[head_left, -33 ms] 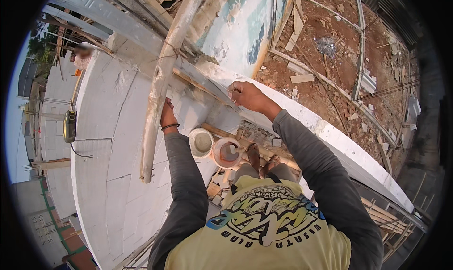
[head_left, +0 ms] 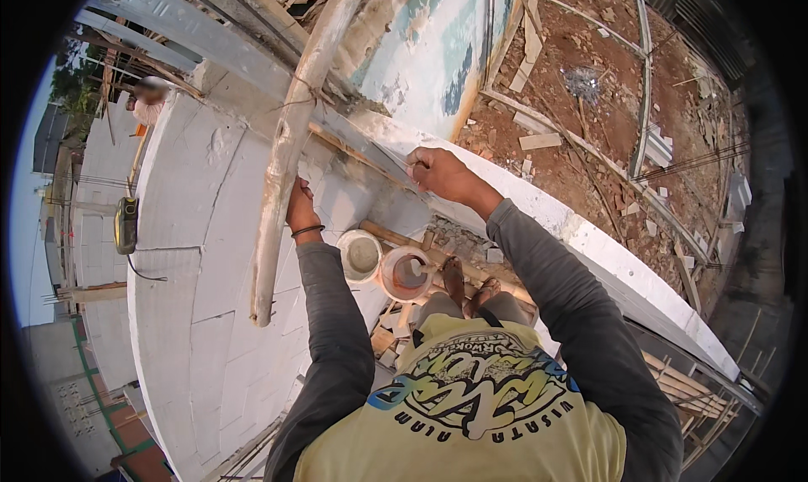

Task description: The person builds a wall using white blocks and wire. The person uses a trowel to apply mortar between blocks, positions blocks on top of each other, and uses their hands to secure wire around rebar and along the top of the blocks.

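My left hand [head_left: 300,207], with a dark band at the wrist, is closed just right of a rough wooden pole [head_left: 284,170]. The pole hides part of its fingers, and I cannot make out what they hold. My right hand [head_left: 448,177] is curled with thumb and finger pinched, beside a grey metal beam [head_left: 374,152] and the top of a white wall [head_left: 513,179]. Anything in that pinch is too small to name. The pole slants across the beam, with thin wire where they meet.
A white block wall [head_left: 215,271] stands at left, with a yellow-black tape measure [head_left: 126,226] at its edge. Below my hands are a bucket of grey mix [head_left: 360,255] and a bucket of reddish liquid [head_left: 406,273], near my feet. Another person [head_left: 150,103] is far left.
My left hand and forearm have shifted very slightly right. My right hand stays almost in place, still pinched.
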`<state>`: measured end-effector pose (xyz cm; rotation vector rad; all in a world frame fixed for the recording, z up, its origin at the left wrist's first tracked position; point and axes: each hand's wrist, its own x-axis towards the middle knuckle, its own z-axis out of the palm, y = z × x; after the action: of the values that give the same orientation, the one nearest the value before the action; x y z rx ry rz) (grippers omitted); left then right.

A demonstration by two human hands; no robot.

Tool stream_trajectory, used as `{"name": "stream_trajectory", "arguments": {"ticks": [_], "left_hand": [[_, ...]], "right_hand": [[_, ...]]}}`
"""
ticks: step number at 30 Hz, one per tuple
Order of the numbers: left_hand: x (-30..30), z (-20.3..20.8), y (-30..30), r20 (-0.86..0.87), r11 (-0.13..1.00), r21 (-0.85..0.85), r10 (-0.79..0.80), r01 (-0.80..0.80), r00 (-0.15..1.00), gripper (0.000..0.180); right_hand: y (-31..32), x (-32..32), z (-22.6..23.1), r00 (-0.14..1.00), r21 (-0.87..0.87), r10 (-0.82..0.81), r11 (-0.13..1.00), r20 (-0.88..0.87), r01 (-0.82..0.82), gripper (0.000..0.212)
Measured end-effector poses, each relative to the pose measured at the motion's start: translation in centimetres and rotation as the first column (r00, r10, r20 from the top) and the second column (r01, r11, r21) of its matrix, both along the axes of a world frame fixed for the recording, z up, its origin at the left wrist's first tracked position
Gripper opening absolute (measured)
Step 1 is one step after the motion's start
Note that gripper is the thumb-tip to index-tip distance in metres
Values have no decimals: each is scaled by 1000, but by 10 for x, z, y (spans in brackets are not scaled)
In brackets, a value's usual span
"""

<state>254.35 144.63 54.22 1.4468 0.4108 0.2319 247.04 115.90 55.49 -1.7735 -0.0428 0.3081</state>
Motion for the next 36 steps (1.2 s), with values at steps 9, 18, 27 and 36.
{"name": "stream_trajectory", "arguments": {"ticks": [9, 18, 27, 36], "left_hand": [[-73, 16, -75, -17, 983, -53, -177, 176, 984, 11], [-49, 11, -79, -33, 973, -145, -186, 179, 982, 13], [-12, -1, -99, 41, 887, -415, -204, 203, 978, 18], [-11, -29, -88, 167, 833, -344, -400, 434, 901, 42]], "right_hand": [[-11, -32, 8, 984, -105, 8, 994, 179, 11, 26], [-57, -80, 1, 986, -314, -29, 946, 167, 81, 23], [-85, -122, 18, 981, -181, -179, 965, 76, 190, 18], [-79, -135, 13, 926, -342, -170, 894, 337, 288, 17]]}}
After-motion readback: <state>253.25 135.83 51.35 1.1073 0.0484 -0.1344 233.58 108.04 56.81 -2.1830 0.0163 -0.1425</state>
